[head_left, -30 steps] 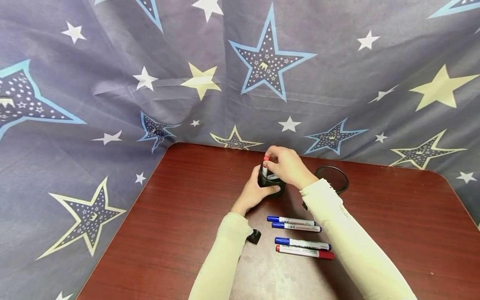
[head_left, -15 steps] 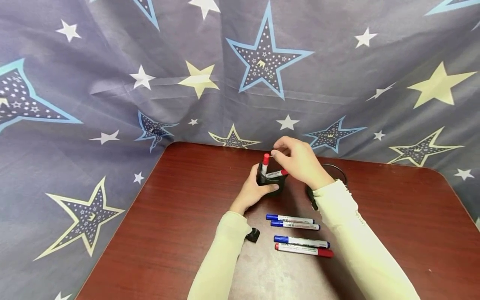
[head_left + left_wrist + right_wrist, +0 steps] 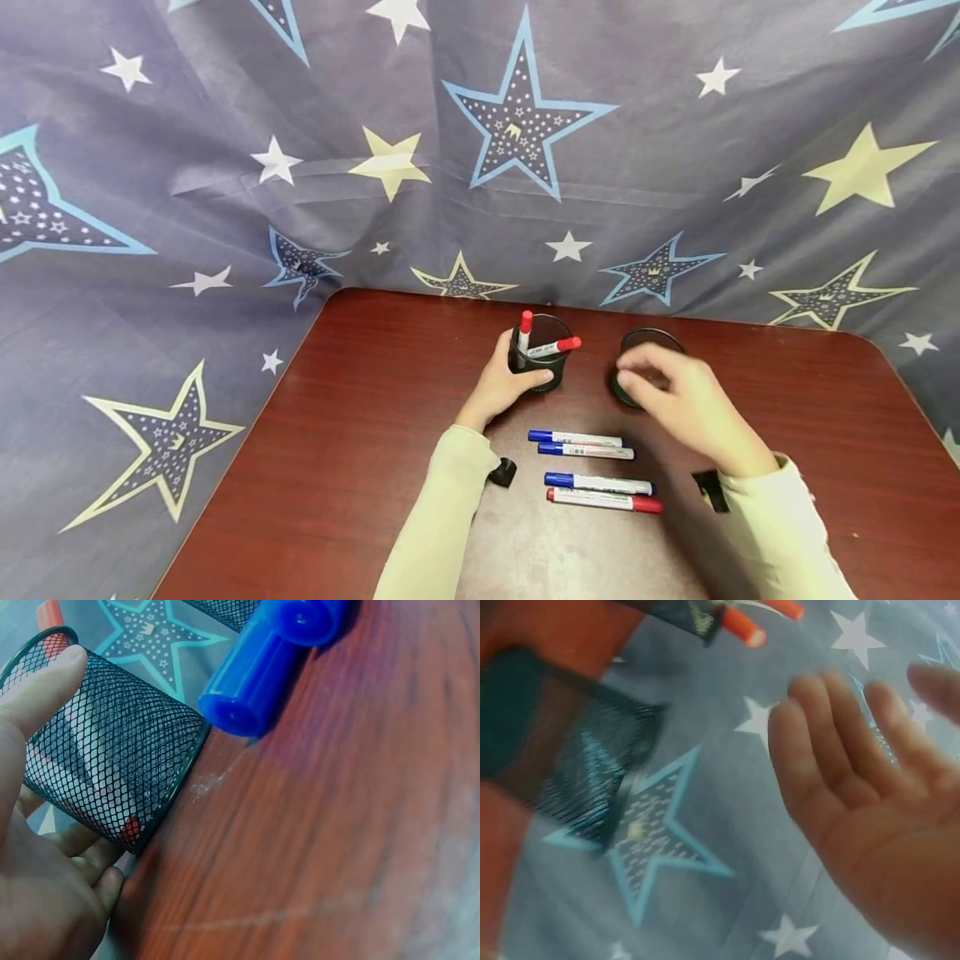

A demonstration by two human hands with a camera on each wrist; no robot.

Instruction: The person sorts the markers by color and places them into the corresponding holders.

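My left hand grips a black mesh pen holder, thumb on the near side and other fingers around it. Two red-capped whiteboard markers stand in that holder: one nearly upright marker and one leaning right. To the right, my right hand is in the air, holding nothing, its fingers loosely bent. It partly hides a second black mesh pen holder in the head view. No marker shows inside this one.
Nearer on the table lie three blue markers, the far one, the middle one and the near one, plus a red marker. A star-patterned curtain hangs behind the table.
The right hand has let go of the upright red-capped marker, left it in the holder, and moved right and nearer. The left hand keeps its grip on the holder.
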